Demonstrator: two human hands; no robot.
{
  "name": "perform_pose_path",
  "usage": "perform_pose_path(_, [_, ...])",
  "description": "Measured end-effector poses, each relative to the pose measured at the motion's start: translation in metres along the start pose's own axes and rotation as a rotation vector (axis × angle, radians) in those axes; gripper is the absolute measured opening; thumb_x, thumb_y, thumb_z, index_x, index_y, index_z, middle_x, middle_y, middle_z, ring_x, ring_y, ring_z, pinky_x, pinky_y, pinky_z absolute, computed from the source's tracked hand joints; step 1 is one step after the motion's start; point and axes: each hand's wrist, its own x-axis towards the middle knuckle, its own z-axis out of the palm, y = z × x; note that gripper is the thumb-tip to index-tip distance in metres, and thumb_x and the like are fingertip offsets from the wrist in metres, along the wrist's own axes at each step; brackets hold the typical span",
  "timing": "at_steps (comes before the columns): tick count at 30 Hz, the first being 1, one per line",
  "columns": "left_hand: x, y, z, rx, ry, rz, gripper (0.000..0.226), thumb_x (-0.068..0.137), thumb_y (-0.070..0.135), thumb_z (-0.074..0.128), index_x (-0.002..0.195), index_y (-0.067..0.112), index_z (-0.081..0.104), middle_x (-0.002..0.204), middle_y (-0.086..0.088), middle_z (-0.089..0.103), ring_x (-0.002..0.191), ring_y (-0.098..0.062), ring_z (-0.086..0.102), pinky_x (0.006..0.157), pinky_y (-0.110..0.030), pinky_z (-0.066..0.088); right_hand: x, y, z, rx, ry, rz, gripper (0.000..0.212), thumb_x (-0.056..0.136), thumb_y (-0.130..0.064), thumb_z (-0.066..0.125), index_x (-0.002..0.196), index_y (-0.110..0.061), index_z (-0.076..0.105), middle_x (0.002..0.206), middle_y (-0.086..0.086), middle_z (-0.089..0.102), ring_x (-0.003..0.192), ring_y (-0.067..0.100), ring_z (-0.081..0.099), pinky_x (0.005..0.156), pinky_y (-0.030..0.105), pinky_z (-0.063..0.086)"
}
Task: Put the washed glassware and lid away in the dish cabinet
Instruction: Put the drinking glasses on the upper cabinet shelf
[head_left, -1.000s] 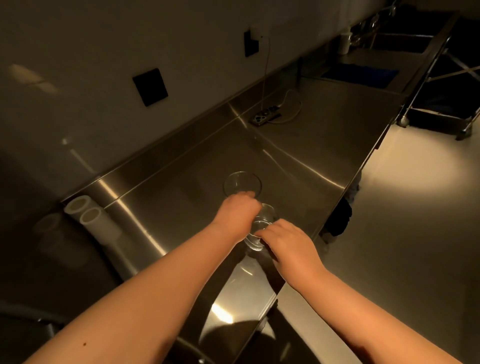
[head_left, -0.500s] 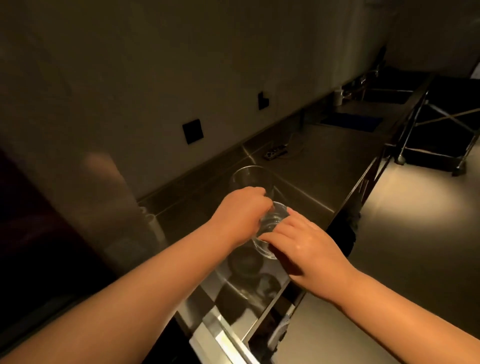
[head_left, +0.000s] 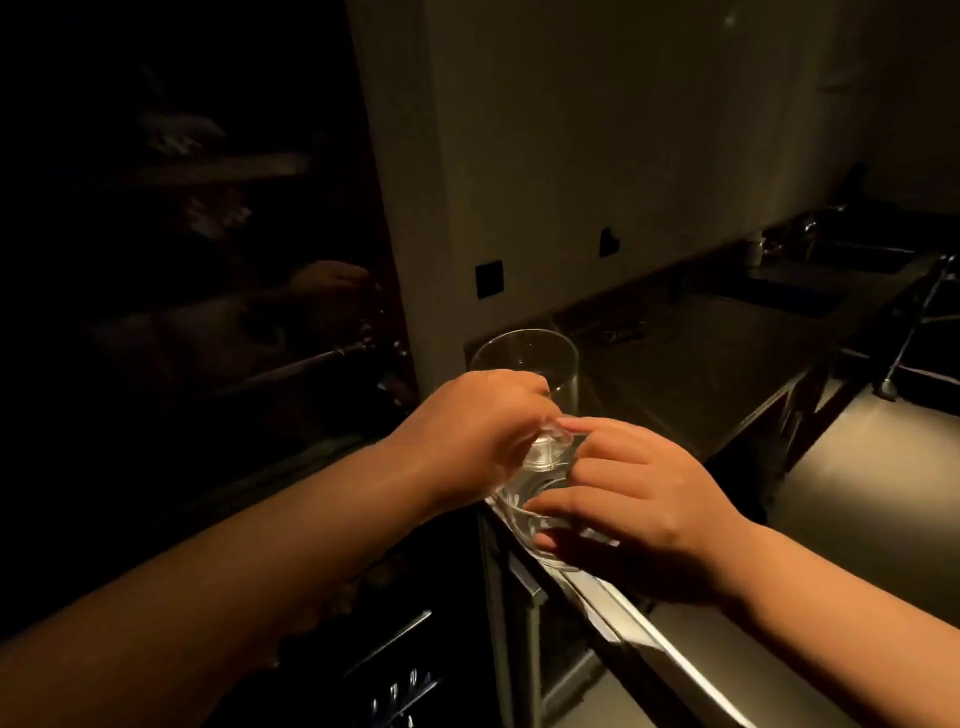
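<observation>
I see my left hand (head_left: 483, 436) with fingers closed on the upright tall glass (head_left: 530, 364); my right hand (head_left: 639, 499) fingers wrap a lower glass (head_left: 540, 499), tilt unclear.

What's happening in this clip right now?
A person is carrying clear glassware with both bare hands. The left hand grips the tall glass from above, and the right hand wraps the lower glass piece. Both are held above the steel counter edge, beside a dark cabinet.
</observation>
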Motion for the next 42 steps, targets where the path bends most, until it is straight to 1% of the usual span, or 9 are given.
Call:
perform_pose_path(5, [-0.064, 0.005, -0.04, 0.056, 0.019, -0.14, 0.018, 0.088, 0.01, 0.056, 0.095, 0.019, 0.07, 0.085, 0.008, 0.058, 0.075, -0.005, 0.049, 0.063, -0.025, 0.044, 0.044, -0.031, 0.014, 0.151, 0.043, -0.159, 0.018, 0.083, -0.029, 0.069, 0.083, -0.012, 0.075, 0.065, -0.003, 0.062, 0.067, 0.015, 0.058, 0.09, 0.036, 0.05])
perform_pose_path(12, [-0.139, 0.006, -0.09, 0.186, 0.003, -0.444, 0.011, 0.085, 0.015, 0.06, 0.09, 0.018, 0.07, 0.083, 0.008, 0.057, 0.076, -0.01, 0.054, 0.062, -0.029, 0.045, 0.109, -0.059, 0.054, 0.353, 0.129, -0.373, 0.021, 0.083, -0.028, 0.069, 0.083, -0.007, 0.074, 0.073, 0.003, 0.069, 0.073, 0.02, 0.065, 0.088, 0.035, 0.051])
perform_pose_path(15, [-0.169, 0.008, -0.105, 0.187, 0.009, -0.58, 0.015, 0.081, 0.014, 0.064, 0.093, 0.021, 0.07, 0.08, 0.011, 0.053, 0.077, -0.009, 0.054, 0.062, -0.026, 0.043, 0.131, -0.076, 0.069, 0.491, 0.162, -0.361, 0.023, 0.086, -0.028, 0.064, 0.087, -0.006, 0.072, 0.083, 0.007, 0.069, 0.085, 0.019, 0.063, 0.087, 0.03, 0.049])
perform_pose_path(18, [-0.2, 0.01, -0.112, 0.225, -0.003, -0.716, 0.027, 0.081, 0.009, 0.063, 0.101, 0.027, 0.069, 0.083, 0.014, 0.051, 0.08, -0.003, 0.051, 0.066, -0.021, 0.04, 0.138, -0.098, 0.084, 0.867, 0.235, 0.007, 0.026, 0.092, -0.031, 0.051, 0.097, -0.012, 0.067, 0.099, 0.001, 0.065, 0.099, 0.015, 0.059, 0.086, 0.027, 0.047])
perform_pose_path(20, [-0.222, 0.014, -0.115, 0.24, 0.004, -0.795, 0.029, 0.083, 0.01, 0.062, 0.104, 0.029, 0.069, 0.09, 0.016, 0.056, 0.082, 0.002, 0.049, 0.067, -0.016, 0.041, 0.141, -0.117, 0.099, 1.224, 0.259, 0.447, 0.03, 0.095, -0.036, 0.044, 0.102, -0.016, 0.065, 0.103, -0.001, 0.066, 0.102, 0.015, 0.061, 0.087, 0.027, 0.05])
perform_pose_path(23, [-0.249, 0.023, -0.12, 0.288, -0.014, -0.888, 0.027, 0.085, 0.012, 0.061, 0.104, 0.029, 0.069, 0.089, 0.019, 0.05, 0.08, 0.003, 0.046, 0.064, -0.008, 0.031, 0.154, -0.135, 0.133, 1.811, 0.15, 1.139, 0.038, 0.098, -0.038, 0.038, 0.116, -0.012, 0.059, 0.122, 0.009, 0.06, 0.107, 0.017, 0.061, 0.087, 0.031, 0.052])
perform_pose_path(27, [-0.276, 0.035, -0.125, 0.317, -0.016, -1.005, 0.024, 0.086, 0.015, 0.06, 0.104, 0.028, 0.069, 0.099, 0.011, 0.061, 0.091, -0.007, 0.057, 0.073, -0.021, 0.042, 0.161, -0.158, 0.17, 2.217, 0.021, 1.762, 0.052, 0.1, -0.037, 0.036, 0.136, 0.0, 0.039, 0.139, 0.024, 0.043, 0.126, 0.033, 0.045, 0.107, 0.042, 0.037])
perform_pose_path(32, [-0.302, 0.048, -0.125, 0.338, -0.003, -1.075, 0.021, 0.087, 0.017, 0.058, 0.099, 0.028, 0.071, 0.098, 0.008, 0.064, 0.088, -0.009, 0.059, 0.07, -0.024, 0.043, 0.157, -0.186, 0.205, 2.349, -0.005, 1.994, 0.068, 0.096, -0.044, 0.04, 0.144, 0.001, 0.021, 0.144, 0.027, 0.033, 0.131, 0.039, 0.037, 0.111, 0.047, 0.03])
perform_pose_path(42, [-0.32, 0.055, -0.113, 0.324, -0.035, -1.157, 0.024, 0.089, 0.017, 0.057, 0.106, 0.03, 0.069, 0.098, 0.008, 0.061, 0.089, -0.008, 0.056, 0.069, -0.021, 0.039, 0.153, -0.206, 0.251, 2.332, 0.179, 2.024, 0.073, 0.096, -0.047, 0.037, 0.149, -0.009, 0.005, 0.156, 0.018, 0.011, 0.142, 0.034, 0.014, 0.115, 0.048, 0.014])
